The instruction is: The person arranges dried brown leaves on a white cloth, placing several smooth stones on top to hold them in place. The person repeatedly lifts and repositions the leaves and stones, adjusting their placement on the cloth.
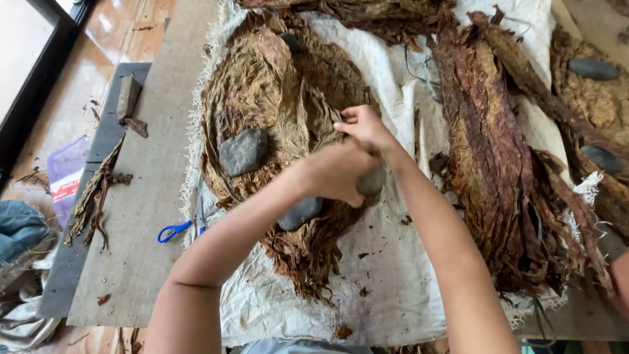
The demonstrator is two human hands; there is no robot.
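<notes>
Brown dried leaves cover most of a pale woven cloth spread over the wooden table. Far left of the hands, glossy wooden floor shows, with a dark frame at the corner, a purple plastic bag and blue fabric lower down. Nearer, a grey board lies along the table's left edge, carrying a small block and a strip of leaf scraps. Blue-handled scissors rest at the cloth's frayed left edge, just left of the left forearm.

A round leaf pile sits directly ahead of the hands, weighted by a grey stone on its left part and a second stone tucked beside the left wrist. The left hand is closed around a third stone, pressing it onto the pile. The right hand, touching the left from above, pinches the edge of a leaf on the same pile.

Right of the hands, bare cloth forms a narrow open lane, then a long stack of darker leaves runs away from the person. Beyond it, more leaves hold two dark stones near the right edge. Open cloth lies between the forearms.
</notes>
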